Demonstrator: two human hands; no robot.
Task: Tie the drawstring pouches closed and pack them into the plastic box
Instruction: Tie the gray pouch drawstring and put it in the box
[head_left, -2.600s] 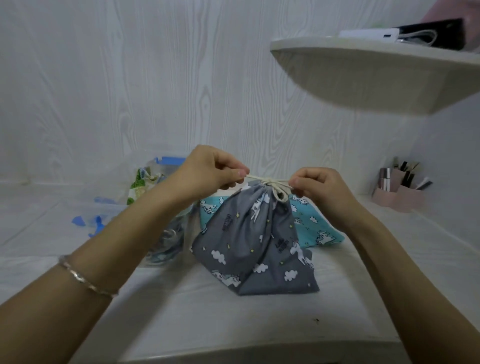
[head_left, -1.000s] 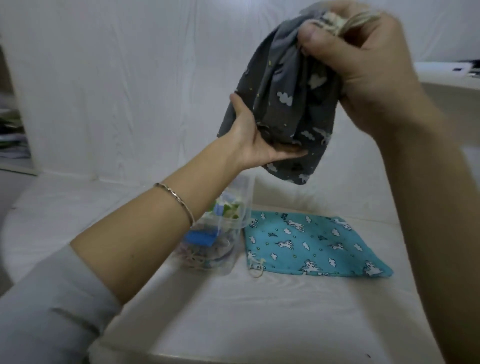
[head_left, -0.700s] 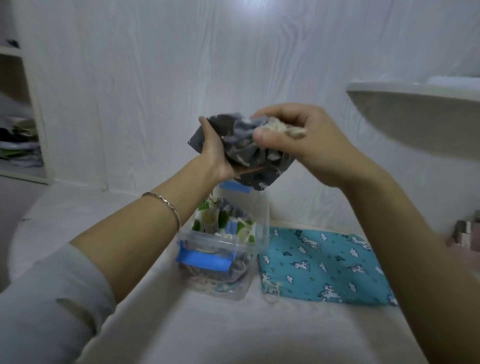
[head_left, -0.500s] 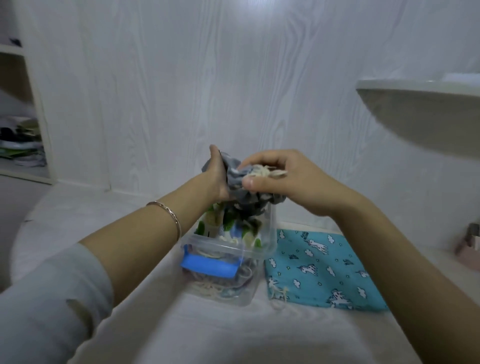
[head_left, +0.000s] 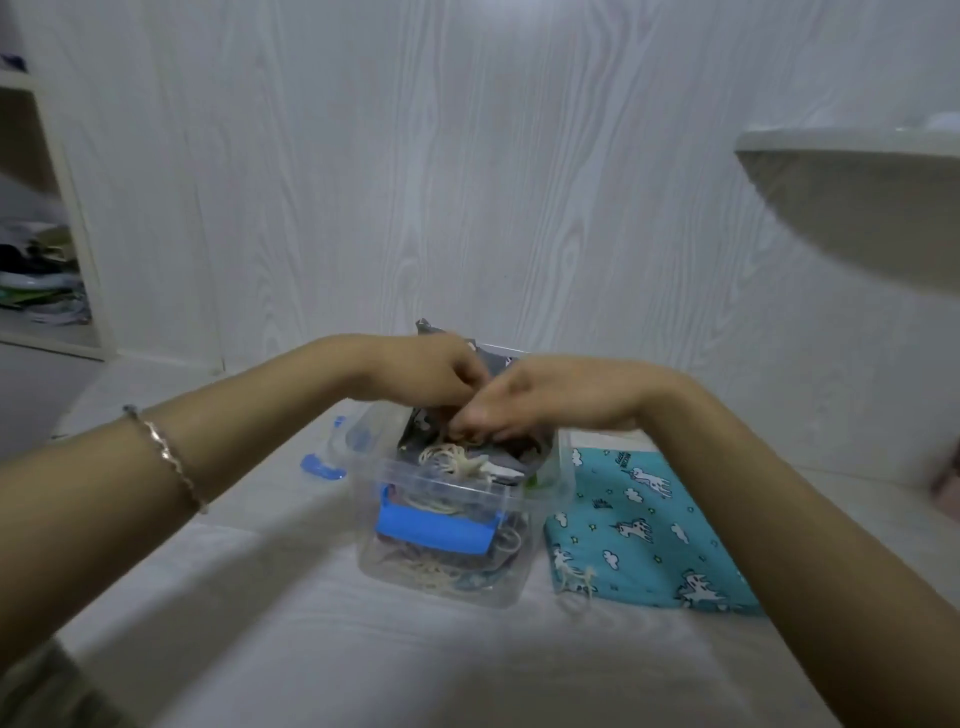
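Both hands meet over the clear plastic box (head_left: 441, 486). The left hand (head_left: 423, 374) and right hand (head_left: 535, 400) have curled fingers (head_left: 480, 427) holding the grey pouch (head_left: 415, 434) down inside it, cords bunched at 6 o'clock. The teal pouch (head_left: 641, 525) lies flat on the surface (head_left: 363, 654) at the box's 3 o'clock, and a lid (head_left: 330, 460) at 9 o'clock.

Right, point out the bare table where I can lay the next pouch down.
Bare: the near strip of table in front of the plastic box and teal pouch, between the forearms; also the far patch left of the lid. Crowded: the box mouth, where left hand and right hand hold the grey pouch.
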